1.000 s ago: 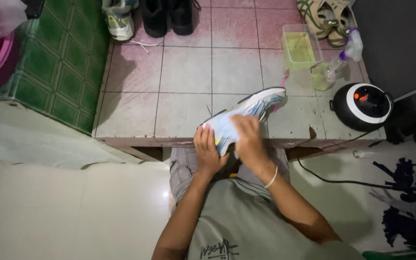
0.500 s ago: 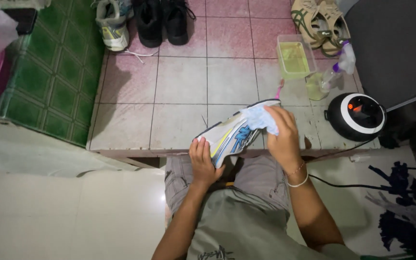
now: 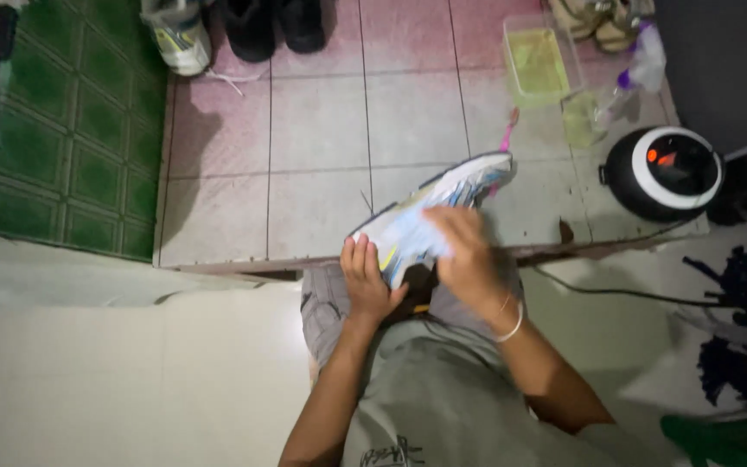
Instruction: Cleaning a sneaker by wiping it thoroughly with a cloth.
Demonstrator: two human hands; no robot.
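Left hand (image 3: 365, 281) fingers grip sneaker (image 3: 430, 216) heel; toe points up-right; right hand (image 3: 469, 255) presses cloth (image 3: 417, 233)

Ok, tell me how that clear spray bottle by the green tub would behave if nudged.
The spray bottle looks tall and narrow, so it would probably tip easily. It seems to be thin clear plastic, likely light. The tiled floor looks smooth, so it may slide first.

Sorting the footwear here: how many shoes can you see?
6, some cut off by the frame: a white-and-blue sneaker in both hands, a white sneaker and two black shoes top left, and two tan sandals top right.
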